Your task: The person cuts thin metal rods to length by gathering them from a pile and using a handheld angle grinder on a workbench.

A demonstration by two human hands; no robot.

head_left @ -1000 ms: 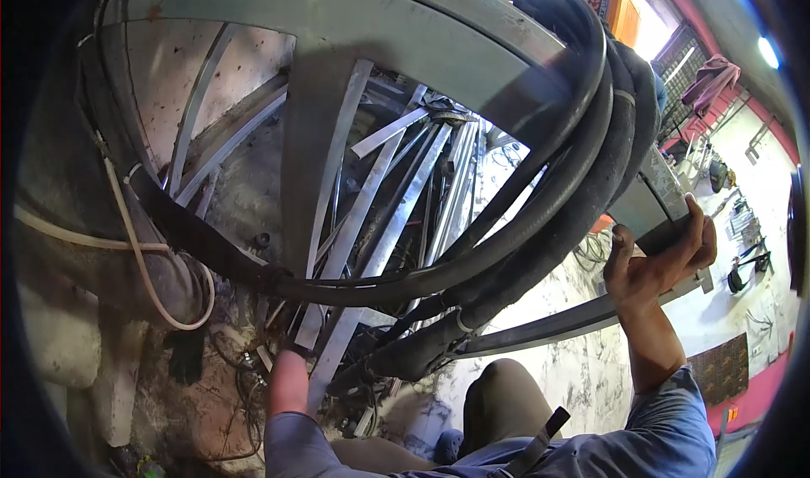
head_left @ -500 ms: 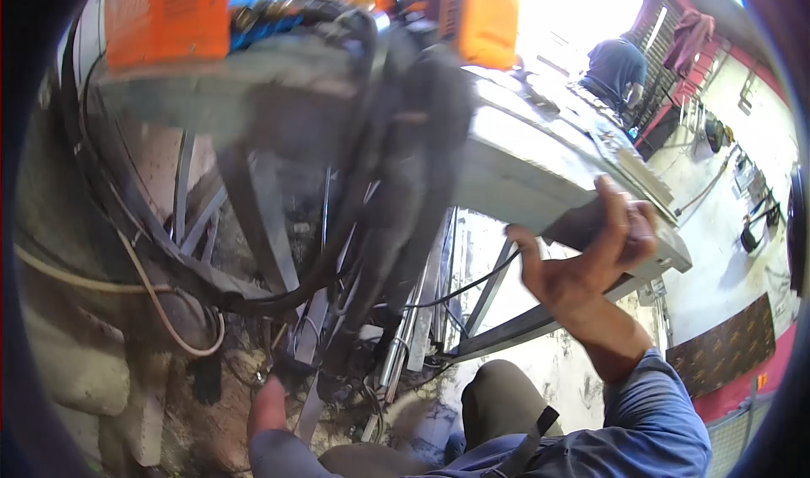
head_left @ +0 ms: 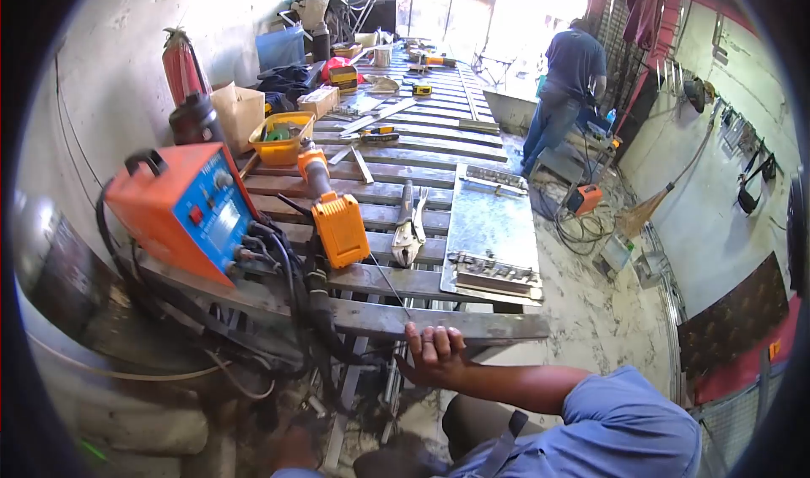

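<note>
Where the slatted steel desk point(head_left: 498, 326) ends at its near edge, the right hand point(head_left: 434, 350) hooks its fingers over the front bar, grip clamped on the metal, seemingly to steady a body crouched low. The left hand point(head_left: 291, 444) barely shows in shadow under the desk; its grip cannot be told. An orange welder point(head_left: 181, 212) sits at the near left corner, its cables point(head_left: 310, 305) draped over that edge. A yellow power tool point(head_left: 337, 225) and pliers point(head_left: 407, 225) lie just beyond the fingers.
</note>
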